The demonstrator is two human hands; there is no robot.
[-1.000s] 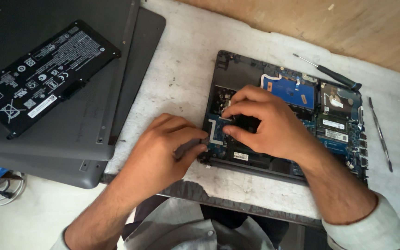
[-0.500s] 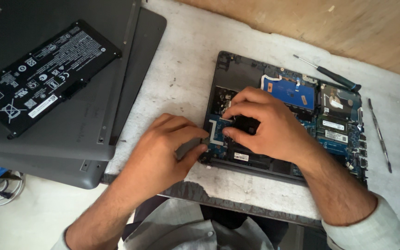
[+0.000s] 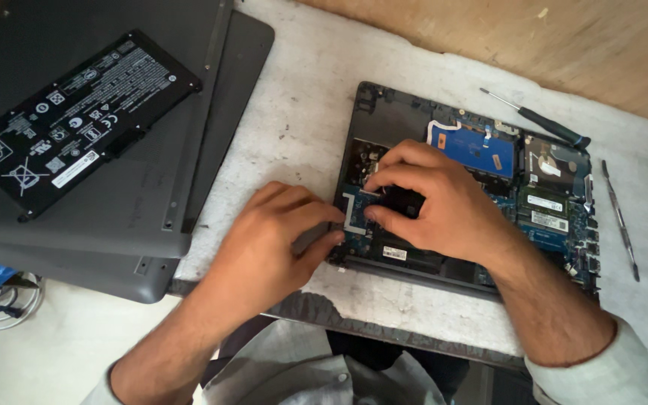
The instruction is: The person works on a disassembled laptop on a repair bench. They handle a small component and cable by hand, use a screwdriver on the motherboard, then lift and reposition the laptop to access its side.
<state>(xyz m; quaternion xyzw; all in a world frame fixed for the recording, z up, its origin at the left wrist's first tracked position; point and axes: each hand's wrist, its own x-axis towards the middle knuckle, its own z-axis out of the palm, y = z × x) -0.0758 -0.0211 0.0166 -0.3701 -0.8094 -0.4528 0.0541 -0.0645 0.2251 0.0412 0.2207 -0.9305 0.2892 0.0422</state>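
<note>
Hardly anything has shifted in the last second: both hands sit where they were over the opened laptop base [image 3: 384, 120], which lies bottom-up on the grey-white bench [image 3: 301, 112] with its circuit board bared. The right hand [image 3: 444, 206] hovers over the left-middle of the board, its fingers [image 3: 388, 180] curled together and pinched on a small dark part that I cannot make out under the knuckles. The left hand [image 3: 268, 240] rests at the base's left edge, fingers [image 3: 316, 244] bent inward and pressed against the casing there; whether they grip anything I cannot tell. Fingertips of the 2 hands nearly meet beside a pale bracket on the board. To the right, a black screwdriver [image 3: 538, 118] lies just beyond the base's far corner and a thin metal pry tool [image 3: 620, 221] lies alongside its right edge. On the left, well apart, a black battery pack [image 3: 76, 112] rests on a stack of grey laptop covers [image 3: 114, 217]. Bare bench shows between the stack and the base.
</note>
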